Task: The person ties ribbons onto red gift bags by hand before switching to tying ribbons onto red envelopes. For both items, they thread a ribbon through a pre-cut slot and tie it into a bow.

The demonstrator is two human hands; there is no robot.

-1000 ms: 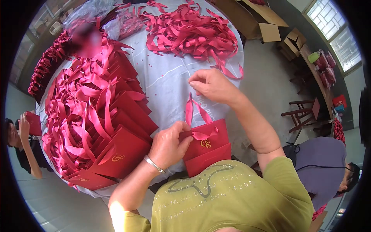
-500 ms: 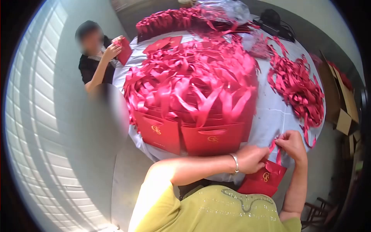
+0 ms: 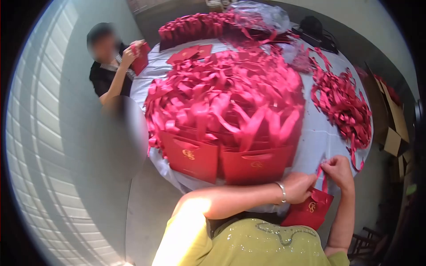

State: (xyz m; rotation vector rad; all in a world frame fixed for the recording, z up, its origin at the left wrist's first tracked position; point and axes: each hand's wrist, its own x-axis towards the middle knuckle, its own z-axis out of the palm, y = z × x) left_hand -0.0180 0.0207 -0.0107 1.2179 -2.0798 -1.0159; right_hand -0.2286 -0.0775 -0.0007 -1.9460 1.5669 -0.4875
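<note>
Close to my body, a small red paper gift bag (image 3: 306,212) with a gold logo hangs below my hands. My left hand (image 3: 298,187), with a silver bracelet at the wrist, is closed at the bag's upper left edge; its fingertips are partly hidden. A pink-red ribbon (image 3: 324,182) rises from the bag's top. Its upper part is pinched between the thumb and fingers of my right hand (image 3: 339,172). To the left of my hands, a large block of upright red gift bags (image 3: 255,167) with ribbon handles covers much of the table.
Loose red ribbons (image 3: 344,102) lie heaped on the right of the white-covered table (image 3: 310,153). Clear plastic (image 3: 262,15) and a black object (image 3: 310,29) are at the back. Opened cardboard boxes (image 3: 392,117) stand right. A co-worker (image 3: 108,73) at left holds a red bag (image 3: 140,60).
The view has shifted slightly, so the bags appear farther right and lower. My hands keep their hold on the bag and ribbon. The co-worker's hand has moved slightly at their bag.
</note>
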